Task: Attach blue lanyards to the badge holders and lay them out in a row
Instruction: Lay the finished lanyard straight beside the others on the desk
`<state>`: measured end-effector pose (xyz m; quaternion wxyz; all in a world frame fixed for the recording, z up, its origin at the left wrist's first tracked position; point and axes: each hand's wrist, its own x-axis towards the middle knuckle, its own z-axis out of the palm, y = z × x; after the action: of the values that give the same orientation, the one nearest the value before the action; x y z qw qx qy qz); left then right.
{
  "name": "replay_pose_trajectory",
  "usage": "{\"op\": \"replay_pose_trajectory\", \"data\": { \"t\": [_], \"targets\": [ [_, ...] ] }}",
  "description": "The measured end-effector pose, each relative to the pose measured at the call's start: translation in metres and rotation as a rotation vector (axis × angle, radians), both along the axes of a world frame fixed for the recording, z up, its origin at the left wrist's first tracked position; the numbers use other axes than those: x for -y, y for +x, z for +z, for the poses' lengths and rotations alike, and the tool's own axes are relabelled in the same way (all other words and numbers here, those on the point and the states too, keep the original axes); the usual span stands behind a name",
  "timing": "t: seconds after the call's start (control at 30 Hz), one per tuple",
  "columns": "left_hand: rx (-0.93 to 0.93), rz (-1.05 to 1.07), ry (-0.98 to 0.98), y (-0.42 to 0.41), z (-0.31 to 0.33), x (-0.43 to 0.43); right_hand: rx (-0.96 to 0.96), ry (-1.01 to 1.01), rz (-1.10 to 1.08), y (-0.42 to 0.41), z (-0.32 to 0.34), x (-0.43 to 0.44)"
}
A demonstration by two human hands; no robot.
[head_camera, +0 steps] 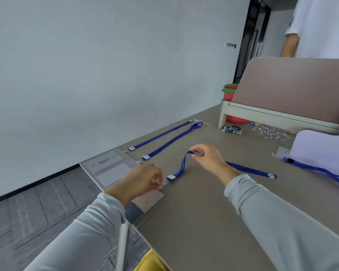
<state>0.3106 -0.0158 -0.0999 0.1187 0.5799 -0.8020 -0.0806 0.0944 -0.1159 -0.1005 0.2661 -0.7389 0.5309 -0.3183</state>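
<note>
My right hand [207, 156] is pinching the blue lanyard [181, 167] by its loop. My left hand [141, 178] is pinching its clip beside the badge holder [151, 198].

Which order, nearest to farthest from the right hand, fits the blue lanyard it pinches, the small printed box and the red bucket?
1. The blue lanyard, pinched in the right hand itself.
2. The printed box, beyond it on the table.
3. The red bucket, farthest back.

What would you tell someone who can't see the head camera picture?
A person's right hand holds up a blue lanyard at a table while the left hand pinches its clip end over a clear badge holder. Two more lanyards lie alongside.
</note>
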Motion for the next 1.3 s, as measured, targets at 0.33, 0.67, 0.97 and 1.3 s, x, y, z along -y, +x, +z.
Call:
{"op": "replay_pose_trajectory", "data": {
  "t": [0.33, 0.67, 0.97, 1.3],
  "targets": [
    [0.078, -0.019, -0.100, -0.049, 0.003, 0.034, -0.489, -0.070, -0.214, -0.044, -0.019, 0.008],
    [0.034, 0.109, 0.033, -0.072, 0.004, 0.105, -0.550, -0.021, -0.080, -0.053, -0.009, 0.057],
    [0.022, -0.068, 0.037, -0.068, -0.004, 0.116, -0.424, -0.125, -0.115, -0.069, -0.020, 0.078],
    [0.023, -0.198, 0.025, -0.065, -0.014, 0.110, -0.529, -0.269, 0.116, -0.061, -0.018, 0.056]
  ]
}}
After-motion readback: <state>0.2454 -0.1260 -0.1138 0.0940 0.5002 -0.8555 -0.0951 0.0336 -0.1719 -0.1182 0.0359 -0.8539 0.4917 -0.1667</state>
